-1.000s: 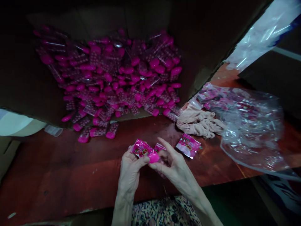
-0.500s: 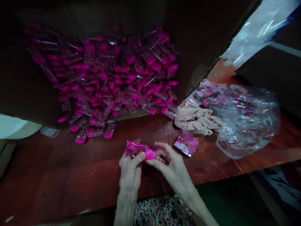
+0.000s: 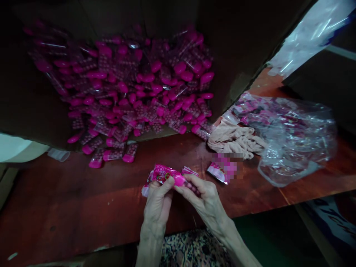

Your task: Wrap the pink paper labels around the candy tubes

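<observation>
I find the left hand [image 3: 158, 200] grasping a shiny pink sachet [image 3: 166, 173], thumb on top, with a pale-edged packet [image 3: 145, 189] showing beneath its fingers. The right hand [image 3: 207, 196] grips a small bottle of pink beads [image 3: 194, 189], its bright pink cap [image 3: 179, 180] pointing at the left thumb. Both items are held just above the near part of the red counter [image 3: 83, 196], in front of the carton [image 3: 233, 55]. Whether the cap sits inside the sachet or merely against it, I cannot tell.

Risks noted. The film looks thin; if the cap is pressed against its edge, it could crease or tear. The bottle appears smooth and is held mainly by the thumb and forefinger, so a loose grip could let it roll free. The packet beneath could slip out should the left fingers open. A striped packet [image 3: 190, 171] lies just beyond the right fingers, where a sideways sweep could knock it.

Changes against the frame half a second earlier: the cap, then plainly rounded and exposed, now looks partly overlapped by the sachet's end, and more of the packet beneath shows at left. The loose sachet [image 3: 218, 171] near the cloth [image 3: 232, 139] appears unmoved.
</observation>
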Demonstrator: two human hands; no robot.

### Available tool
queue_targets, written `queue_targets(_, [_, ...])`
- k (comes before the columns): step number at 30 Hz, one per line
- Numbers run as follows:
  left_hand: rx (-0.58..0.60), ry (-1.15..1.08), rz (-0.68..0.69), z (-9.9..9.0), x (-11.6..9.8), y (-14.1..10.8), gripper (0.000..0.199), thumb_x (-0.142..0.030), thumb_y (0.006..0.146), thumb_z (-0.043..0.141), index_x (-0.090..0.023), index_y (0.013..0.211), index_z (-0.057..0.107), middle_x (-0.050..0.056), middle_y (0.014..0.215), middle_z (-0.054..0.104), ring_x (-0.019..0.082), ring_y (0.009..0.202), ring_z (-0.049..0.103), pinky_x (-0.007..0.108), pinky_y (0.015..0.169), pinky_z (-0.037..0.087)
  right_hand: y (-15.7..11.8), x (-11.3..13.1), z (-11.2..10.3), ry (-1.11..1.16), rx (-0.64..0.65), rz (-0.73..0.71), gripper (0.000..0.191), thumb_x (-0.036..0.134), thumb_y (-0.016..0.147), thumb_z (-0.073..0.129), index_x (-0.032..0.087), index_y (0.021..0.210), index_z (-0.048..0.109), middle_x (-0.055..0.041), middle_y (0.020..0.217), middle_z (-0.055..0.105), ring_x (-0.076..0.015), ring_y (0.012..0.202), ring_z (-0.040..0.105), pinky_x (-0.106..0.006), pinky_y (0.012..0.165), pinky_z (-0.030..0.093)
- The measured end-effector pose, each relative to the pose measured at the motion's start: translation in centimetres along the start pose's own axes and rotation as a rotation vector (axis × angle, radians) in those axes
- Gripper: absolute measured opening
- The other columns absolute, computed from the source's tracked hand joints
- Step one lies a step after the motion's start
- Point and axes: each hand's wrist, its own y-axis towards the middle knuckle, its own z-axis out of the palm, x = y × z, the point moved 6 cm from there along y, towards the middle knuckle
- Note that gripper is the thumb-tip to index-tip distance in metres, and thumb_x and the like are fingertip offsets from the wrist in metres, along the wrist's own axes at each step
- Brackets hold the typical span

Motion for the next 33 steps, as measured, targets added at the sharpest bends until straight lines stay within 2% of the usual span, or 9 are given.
queue_targets(6, [0.012,-0.062,-0.06,0.5,0.9,-0.2,0.026,-0.035,0.056,0.079,-0.014,0.07,0.071,0.004,0.072,0.069,0.02,0.075,0.064,0.035,0.082,0.048,0.1,0.4,-0.6,-0.024,-0.023,-0.076,0.02,0.033,0.08,0.061,0.017,0.089,0.067,0.0005,0.065,0.058,-0.0108,0.054,0.051,-0.021,0.049,0.044])
queue_targets(10, [-0.034,-0.001,0.109,0.8,0.1,-0.6,0.025,-0.035,0.059,0.077,-0.016,0.074,0.071,0.004,0.075,0.07,0.02,0.08,0.064,0.035,0.084,0.046,0.0,1.1,-0.5,-0.007,-0.066,-0.136,0.023,0.027,0.081,0.06,0.019,0.102,0.067,-0.0047,0.082,0.068,-0.0159,0.069,0.061,-0.028,0.064,0.052])
queue_targets(13, [-0.073,0.041,0.211,0.9,-0.5,-0.8,0.027,-0.035,0.056,0.079,-0.017,0.074,0.07,0.004,0.076,0.069,0.021,0.079,0.064,0.035,0.084,0.046,0.1,1.2,-0.3,0.017,-0.043,-0.142,0.027,0.025,0.081,0.06,0.021,0.107,0.066,-0.0052,0.086,0.07,-0.0176,0.073,0.063,-0.031,0.069,0.054])
queue_targets(15, [-0.052,0.01,0.153,1.0,-0.2,-0.7,0.03,-0.04,0.056,0.078,-0.017,0.074,0.07,0.004,0.077,0.069,0.022,0.082,0.063,0.036,0.084,0.046,0.2,1.1,-0.3,0.053,-0.014,-0.144,0.03,0.025,0.08,0.062,0.023,0.11,0.065,-0.0048,0.088,0.07,-0.0187,0.077,0.064,-0.033,0.071,0.054])
queue_targets(20, [0.091,-0.109,-0.09,2.0,1.2,-0.4,0.035,-0.049,0.063,0.07,-0.017,0.076,0.071,0.005,0.083,0.068,0.022,0.088,0.061,0.035,0.086,0.046,0.4,0.5,-0.8,0.145,-0.026,-0.109,0.025,0.027,0.077,0.066,0.026,0.102,0.069,-0.0033,0.09,0.07,-0.0195,0.082,0.065,-0.03,0.07,0.055])
queue_targets(22, [0.104,-0.116,-0.074,2.1,1.2,-0.3,0.032,-0.048,0.067,0.068,-0.017,0.074,0.071,0.005,0.083,0.068,0.02,0.087,0.061,0.033,0.086,0.045,0.4,0.7,-0.8,0.119,-0.031,-0.142,0.027,0.024,0.078,0.065,0.026,0.104,0.068,-0.0031,0.093,0.07,-0.0199,0.086,0.065,-0.032,0.074,0.054])
queue_targets(25, [0.049,-0.075,0.023,1.8,0.8,-0.4,0.029,-0.045,0.069,0.067,-0.017,0.075,0.071,0.004,0.08,0.068,0.02,0.086,0.061,0.033,0.086,0.045,0.4,1.0,-0.7,0.042,-0.047,-0.192,0.028,0.024,0.08,0.062,0.024,0.107,0.067,-0.0045,0.093,0.07,-0.0214,0.089,0.064,-0.035,0.077,0.053])
queue_targets(30, [-0.024,-0.023,0.036,1.3,0.8,-0.5,0.032,-0.045,0.075,0.06,-0.015,0.075,0.071,0.006,0.078,0.069,0.02,0.084,0.063,0.033,0.082,0.047,0.3,0.8,-0.2,-0.059,0.01,-0.209,0.03,0.029,0.082,0.06,0.022,0.11,0.064,-0.0054,0.088,0.068,-0.021,0.083,0.064,-0.034,0.072,0.054])
queue_targets(33, [-0.02,0.036,0.07,1.3,0.6,-0.7,0.029,-0.042,0.076,0.061,-0.015,0.074,0.071,0.006,0.077,0.069,0.02,0.083,0.063,0.032,0.08,0.047,0.2,0.6,0.3,-0.062,0.067,-0.196,0.027,0.029,0.082,0.061,0.022,0.107,0.065,-0.0035,0.084,0.066,-0.0174,0.074,0.062,-0.029,0.066,0.053])
